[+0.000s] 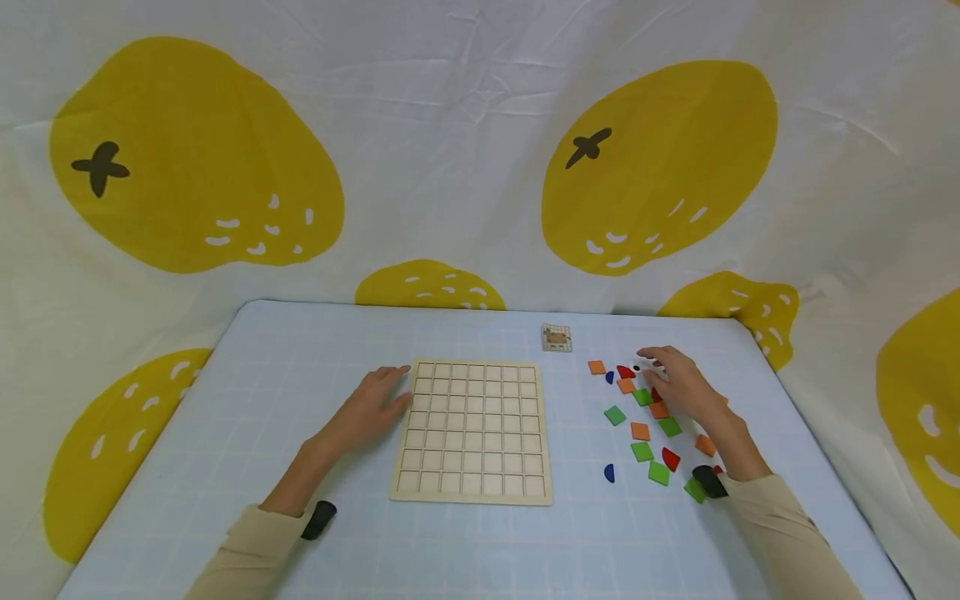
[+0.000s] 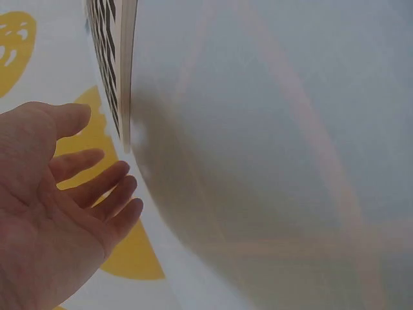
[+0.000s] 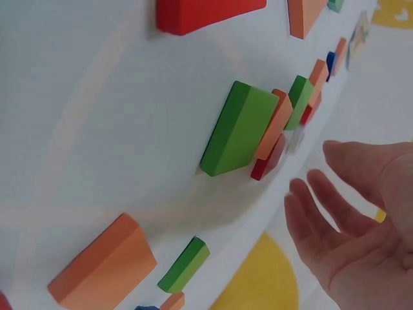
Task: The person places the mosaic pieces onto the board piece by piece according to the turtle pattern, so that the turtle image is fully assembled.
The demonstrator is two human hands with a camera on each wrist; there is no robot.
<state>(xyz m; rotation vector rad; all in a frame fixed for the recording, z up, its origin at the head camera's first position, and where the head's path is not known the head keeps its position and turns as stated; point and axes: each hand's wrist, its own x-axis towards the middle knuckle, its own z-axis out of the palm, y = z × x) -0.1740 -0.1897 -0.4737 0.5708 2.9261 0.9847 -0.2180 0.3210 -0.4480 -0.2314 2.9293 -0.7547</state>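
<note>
A square wooden grid board [image 1: 480, 421] lies in the middle of the table. My left hand [image 1: 375, 406] is at its left edge, thumb and fingers loosely spread; in the left wrist view the palm shows bare beside the board's edge [image 2: 127, 84]. Over the scattered coloured pieces on the right hovers my right hand [image 1: 681, 385], fingers slightly bent and parted with nothing between them. Close by are a small black piece [image 1: 637, 367], an orange square [image 1: 658, 410] and a green square [image 3: 242, 129]. The hand hides some pieces.
More flat pieces lie around: a green square [image 1: 615, 415], a red quarter-round [image 1: 671, 458] and a blue half-round [image 1: 609, 473]. A small picture card [image 1: 557, 337] lies behind the board's right corner. A white cloth with yellow fruit shapes [image 1: 660, 167] hangs behind the table.
</note>
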